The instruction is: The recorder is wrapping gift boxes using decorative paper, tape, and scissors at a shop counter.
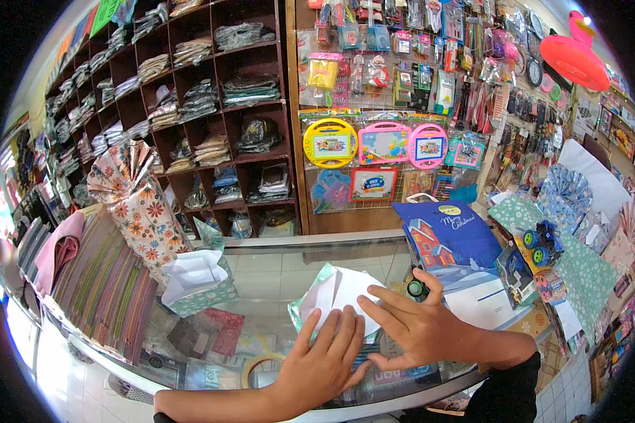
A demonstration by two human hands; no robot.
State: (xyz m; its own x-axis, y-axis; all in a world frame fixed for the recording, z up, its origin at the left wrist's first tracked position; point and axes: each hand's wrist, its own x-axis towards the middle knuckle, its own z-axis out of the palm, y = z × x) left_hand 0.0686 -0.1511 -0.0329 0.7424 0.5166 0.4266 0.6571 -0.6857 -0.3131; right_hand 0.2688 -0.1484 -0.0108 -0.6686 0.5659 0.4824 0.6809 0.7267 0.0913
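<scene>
On the glass counter (264,275) before me lies a folded piece of wrapping paper (349,288), its white inner side up and green patterned edges showing. My left hand (325,351) rests its fingertips on the near edge of this paper, palm down. My right hand (415,322) has its fingers spread, with index and middle fingertips touching the paper's right side. Neither hand is closed around anything. Left of the paper stands a green floral paper bag (203,299) with white paper at its open top. A roll of tape (248,370) shows near my left wrist.
A flower-patterned wrapped gift (143,211) leans by stacked folded sheets (100,280) at the left. To the right lie a blue Christmas gift bag (447,232), a toy truck (542,243) and green floral paper (587,285). Cubby shelves (217,111) and hanging toys stand behind.
</scene>
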